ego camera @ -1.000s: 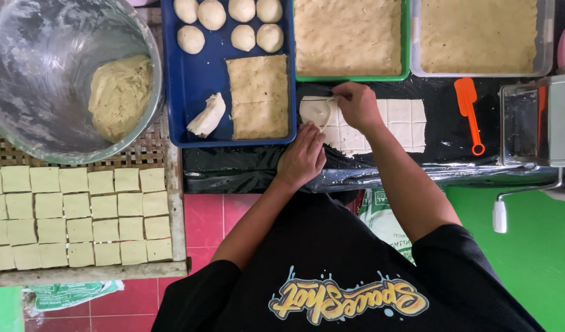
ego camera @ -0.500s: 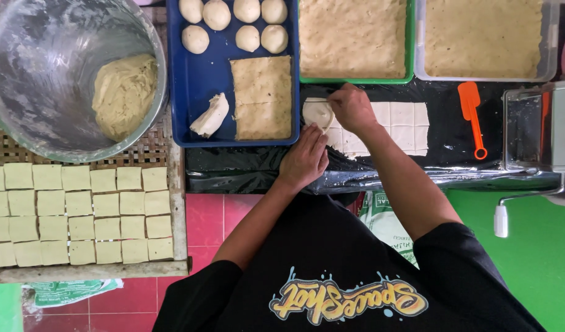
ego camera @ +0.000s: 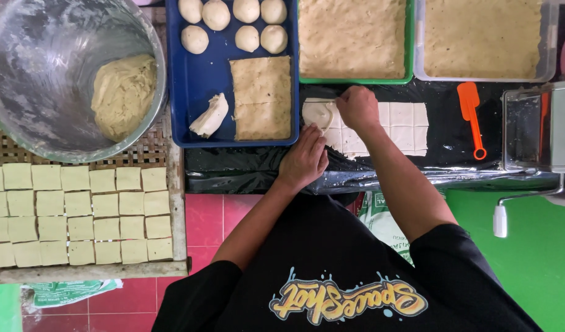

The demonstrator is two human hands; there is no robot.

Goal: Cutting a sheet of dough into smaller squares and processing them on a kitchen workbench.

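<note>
A pale dough sheet [ego camera: 400, 126], cut into squares, lies on a black plastic-covered surface [ego camera: 454, 166]. At the sheet's left end sits a rumpled dough scrap [ego camera: 318, 113]. My right hand [ego camera: 357, 108] pinches this scrap at its right edge. My left hand [ego camera: 304, 157] rests flat on the black surface just below it, fingertips touching the sheet's near left corner and holding nothing.
A blue tray [ego camera: 190, 80] holds several dough balls, a flat slab and a scrap. A metal bowl [ego camera: 24, 74] holds a dough lump. A woven rack [ego camera: 172, 184] carries several cut squares. Behind are two filled trays [ego camera: 411, 79], an orange scraper [ego camera: 470, 117] and a metal machine [ego camera: 541, 129].
Almost nothing differs. Both hands stay at the left end of the dough sheet, and the right hand's fingers shift slightly on the scrap.
</note>
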